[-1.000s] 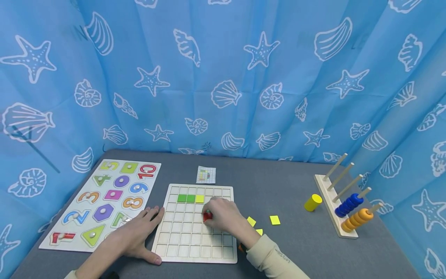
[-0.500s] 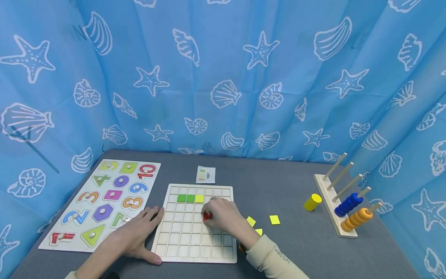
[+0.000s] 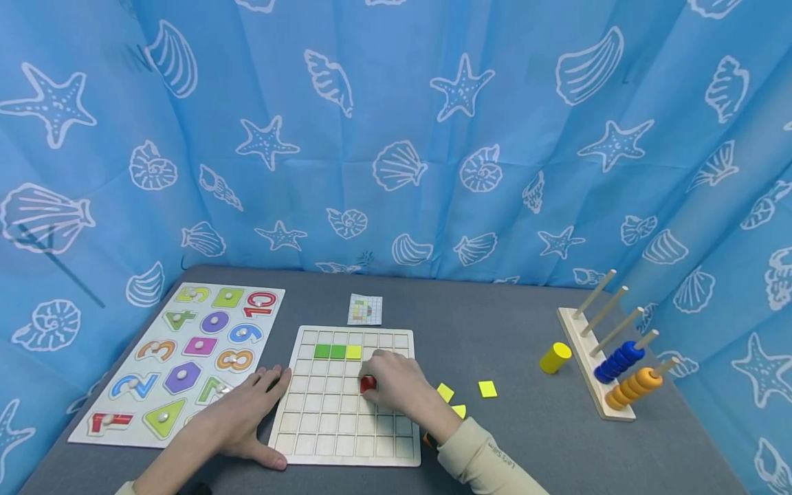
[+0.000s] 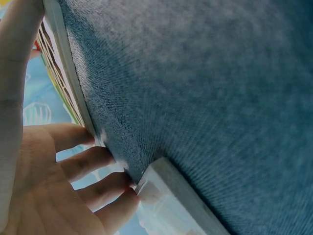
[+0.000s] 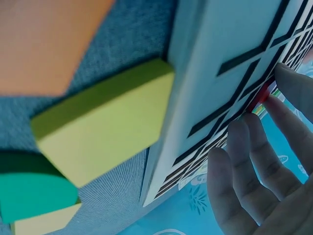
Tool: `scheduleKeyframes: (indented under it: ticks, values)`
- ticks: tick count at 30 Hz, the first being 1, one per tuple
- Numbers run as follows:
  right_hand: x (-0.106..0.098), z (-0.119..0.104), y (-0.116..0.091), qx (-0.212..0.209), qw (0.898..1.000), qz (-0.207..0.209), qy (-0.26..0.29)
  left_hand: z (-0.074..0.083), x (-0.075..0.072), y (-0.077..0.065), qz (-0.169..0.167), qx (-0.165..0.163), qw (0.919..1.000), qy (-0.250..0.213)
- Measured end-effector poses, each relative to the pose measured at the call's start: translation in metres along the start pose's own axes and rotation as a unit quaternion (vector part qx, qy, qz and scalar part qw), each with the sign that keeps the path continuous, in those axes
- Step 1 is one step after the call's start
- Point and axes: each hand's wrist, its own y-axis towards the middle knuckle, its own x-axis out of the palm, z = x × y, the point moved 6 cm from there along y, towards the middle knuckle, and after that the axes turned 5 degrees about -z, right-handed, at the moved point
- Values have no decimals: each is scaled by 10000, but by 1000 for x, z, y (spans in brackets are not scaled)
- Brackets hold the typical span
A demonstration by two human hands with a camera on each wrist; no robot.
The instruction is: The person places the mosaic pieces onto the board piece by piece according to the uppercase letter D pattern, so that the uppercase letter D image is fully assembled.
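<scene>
My right hand (image 3: 396, 381) is over the wooden grid board (image 3: 326, 421), pinching a red tile (image 3: 368, 385) between thumb and finger near the board's middle. In the right wrist view the red tile (image 5: 261, 97) is small and partly hidden by the fingertips. Two green tiles (image 3: 331, 352) and one yellow tile (image 3: 353, 353) lie side by side in an upper row of the board. My left hand (image 3: 244, 416) rests at the board's left side, fingers spread, thumb touching the lower left corner.
A number-and-shape puzzle board (image 3: 199, 346) lies on the left. Behind the grid stands a small pattern card (image 3: 365, 309). Yellow tiles (image 3: 487, 389) lie right of the grid, partly hidden by my right arm. Farther right are a yellow cylinder (image 3: 555, 358) and a peg stand (image 3: 588, 350) with beads.
The red tile has shifted very slightly in my right fingers, and the green sliver above it no longer shows. My left hand has stayed in place.
</scene>
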Motion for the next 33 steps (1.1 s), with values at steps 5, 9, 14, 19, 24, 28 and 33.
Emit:
scheduleKeyframes:
  ticks: [5, 9, 14, 19, 24, 28, 33]
  values:
    - [0, -1, -2, -45, 9999, -50, -112, 0, 0, 0, -28, -5, 10000, 18]
    - [-1, -3, -4, -82, 9997, -95, -198, 0, 0, 0, -32, 20, 10000, 17]
    - [-4, -5, -8, -82, 9996, -104, -264, 0, 0, 0, -21, 26, 10000, 34]
    - [-6, -4, -15, -49, 9996, -86, -266, 0, 0, 1, -39, 13, 10000, 40]
    - [-7, 2, -24, 101, 9997, -208, -58, 0, -1, 0, -65, 12, 10000, 32]
    - [-8, 7, -34, 188, 9994, -295, -57, 0, -1, 0, -62, 23, 10000, 52]
    - [-9, 12, -47, 184, 9993, -319, -14, 0, -1, 0, -92, 41, 9999, 33]
